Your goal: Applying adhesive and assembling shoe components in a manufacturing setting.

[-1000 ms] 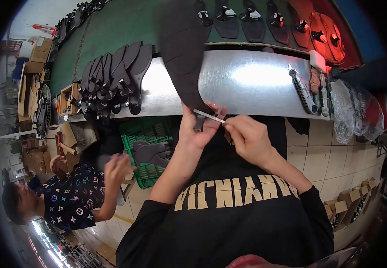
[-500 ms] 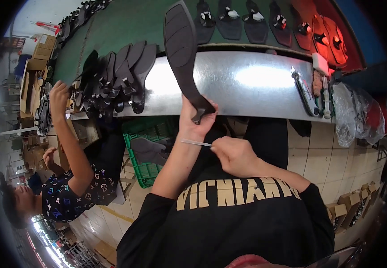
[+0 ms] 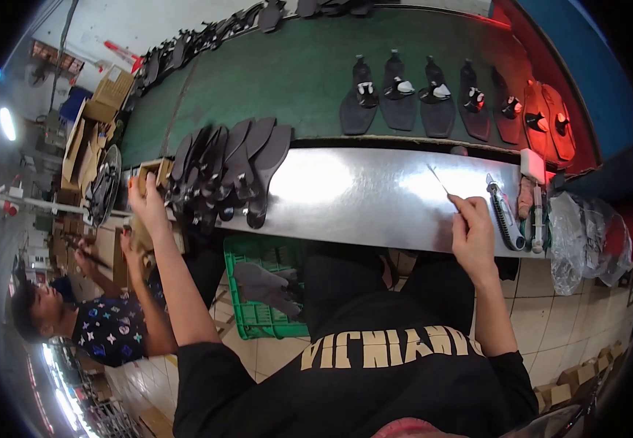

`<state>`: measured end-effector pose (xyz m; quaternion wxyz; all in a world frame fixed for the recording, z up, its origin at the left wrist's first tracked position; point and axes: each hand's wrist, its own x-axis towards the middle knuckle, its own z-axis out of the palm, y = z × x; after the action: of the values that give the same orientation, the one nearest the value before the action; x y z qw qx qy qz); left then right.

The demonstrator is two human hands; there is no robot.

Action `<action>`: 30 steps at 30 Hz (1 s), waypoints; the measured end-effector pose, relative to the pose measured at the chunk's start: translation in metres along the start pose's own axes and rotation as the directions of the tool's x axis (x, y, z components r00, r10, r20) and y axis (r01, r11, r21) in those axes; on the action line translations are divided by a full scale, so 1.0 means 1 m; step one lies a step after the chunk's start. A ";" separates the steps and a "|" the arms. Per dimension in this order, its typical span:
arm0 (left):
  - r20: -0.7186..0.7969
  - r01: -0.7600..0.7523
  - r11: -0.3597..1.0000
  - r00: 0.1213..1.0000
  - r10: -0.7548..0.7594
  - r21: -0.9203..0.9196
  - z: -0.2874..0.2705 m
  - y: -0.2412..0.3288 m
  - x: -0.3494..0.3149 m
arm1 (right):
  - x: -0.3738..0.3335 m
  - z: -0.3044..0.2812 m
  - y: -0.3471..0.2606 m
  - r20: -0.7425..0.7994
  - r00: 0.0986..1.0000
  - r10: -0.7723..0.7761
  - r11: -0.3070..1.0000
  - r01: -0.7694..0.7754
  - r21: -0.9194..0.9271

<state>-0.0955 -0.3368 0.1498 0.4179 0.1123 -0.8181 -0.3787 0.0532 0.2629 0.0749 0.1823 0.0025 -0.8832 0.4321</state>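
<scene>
the right hand [image 3: 472,228] pinches a thin metal tool [image 3: 439,179] between its fingertips over the shiny steel bench [image 3: 360,191], near right. the left hand [image 3: 146,201], fingers loosely curled, touches the left end of a fanned stack of dark soles [image 3: 229,169].

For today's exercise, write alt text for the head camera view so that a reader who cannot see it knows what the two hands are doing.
Seen from above, the person's left hand reaches to a fanned stack of dark shoe soles at the left end of a shiny metal bench, while the right hand holds a thin pointed tool over it. More soles with straps lie on a green belt beyond.
</scene>
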 end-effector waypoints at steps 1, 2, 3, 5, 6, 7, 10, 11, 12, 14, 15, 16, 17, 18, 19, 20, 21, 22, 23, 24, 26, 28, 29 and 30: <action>-0.045 -0.104 0.986 0.993 0.111 0.129 0.024 0.027 -0.015 | 0.002 -0.006 0.015 -0.008 0.999 0.051 0.997 -0.051 -0.065; -0.078 -0.200 0.945 0.971 0.227 0.257 0.054 0.055 -0.034 | 0.004 -0.012 0.027 -0.019 0.995 0.102 0.986 -0.104 -0.130; 0.055 -0.099 0.988 0.993 0.106 -0.119 0.072 0.083 -0.046 | 0.008 -0.016 0.034 -0.034 0.994 0.101 0.986 -0.105 -0.130; 0.213 -0.092 0.964 0.966 0.147 -0.248 0.131 0.143 -0.085 | 0.014 -0.020 0.046 -0.062 0.997 0.042 0.943 -0.060 -0.328; 0.289 0.010 0.938 0.952 0.097 -0.347 0.163 0.149 -0.099 | 0.016 -0.021 0.049 -0.076 0.996 0.038 0.941 -0.061 -0.333; 0.444 0.095 0.932 0.893 0.076 -0.350 0.190 0.170 -0.114 | 0.017 -0.023 0.052 -0.079 0.997 0.023 0.929 -0.050 -0.367; 0.591 -0.101 0.991 0.796 0.134 -0.088 0.288 0.165 -0.148 | 0.015 -0.024 0.054 -0.093 0.996 -0.003 0.897 -0.039 -0.440; 0.640 -0.084 0.995 0.768 0.031 0.052 0.321 0.162 -0.160 | 0.019 -0.019 0.060 -0.054 0.998 0.034 0.905 -0.054 -0.422; 0.672 -0.076 0.984 0.739 -0.053 0.161 0.347 0.164 -0.174 | 0.017 -0.019 0.059 -0.038 0.998 0.058 0.905 -0.068 -0.420; 0.610 -0.335 0.885 0.789 0.075 0.325 0.381 0.174 -0.202 | 0.015 -0.024 0.047 -0.049 0.999 0.020 0.893 -0.040 -0.448; 0.472 -0.403 0.862 0.851 0.229 0.308 0.390 0.175 -0.210 | 0.014 -0.027 0.039 -0.080 0.996 -0.036 0.911 0.000 -0.412; 0.466 -0.399 0.865 0.854 0.230 0.304 0.396 0.171 -0.208 | 0.013 -0.027 0.033 -0.108 0.990 -0.092 0.926 0.046 -0.374; 0.456 -0.257 0.948 0.878 0.147 0.189 0.397 0.163 -0.202 | 0.012 -0.026 0.029 -0.118 0.985 -0.129 0.931 0.079 -0.356; 0.464 -0.107 0.992 0.883 0.066 0.062 0.396 0.165 -0.197 | 0.012 -0.028 0.025 -0.120 0.984 -0.128 0.929 0.077 -0.361; 0.397 -0.057 0.998 0.915 0.066 -0.035 0.388 0.167 -0.188 | 0.013 -0.028 0.018 -0.138 0.980 -0.143 0.946 0.094 -0.310; 0.310 -0.121 0.988 0.939 0.147 -0.100 0.380 0.161 -0.178 | 0.013 -0.028 0.012 -0.154 0.976 -0.156 0.960 0.113 -0.254; 0.297 -0.129 0.973 0.937 0.182 -0.191 0.364 0.168 -0.172 | 0.013 -0.027 0.011 -0.132 0.984 -0.116 0.991 0.105 -0.083; 0.284 -0.138 0.950 0.933 0.220 -0.281 0.344 0.185 -0.167 | 0.014 -0.023 0.014 -0.134 0.985 -0.105 0.992 0.095 -0.078; 0.448 0.098 0.908 0.888 0.105 -0.407 0.320 0.199 -0.169 | 0.015 -0.016 0.018 0.010 0.990 0.142 0.928 -0.136 0.346; 0.616 0.347 0.812 0.787 0.020 -0.469 0.290 0.212 -0.177 | 0.016 -0.010 0.020 0.235 0.923 0.304 0.645 -0.381 0.662; 0.845 0.547 0.722 0.526 0.096 -0.423 0.230 0.234 -0.198 | 0.032 0.010 0.011 0.209 0.968 0.136 0.292 -0.240 0.926; 0.955 0.690 0.665 0.269 0.129 -0.284 0.178 0.238 -0.224 | 0.036 0.027 -0.004 0.258 0.966 0.000 -0.053 -0.257 0.965; 0.951 0.728 0.612 0.246 0.187 -0.309 0.161 0.235 -0.235 | 0.034 0.025 -0.018 0.298 0.954 0.024 0.004 -0.298 0.954; 0.940 0.762 0.553 0.242 0.240 -0.338 0.146 0.233 -0.242 | 0.035 0.017 -0.037 0.344 0.938 0.035 0.060 -0.346 0.936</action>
<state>-0.0250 0.0214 0.1178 -0.2272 -0.1647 -0.5993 -0.7497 0.0207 0.2319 0.1048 -0.0300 0.0573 -0.3657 0.9285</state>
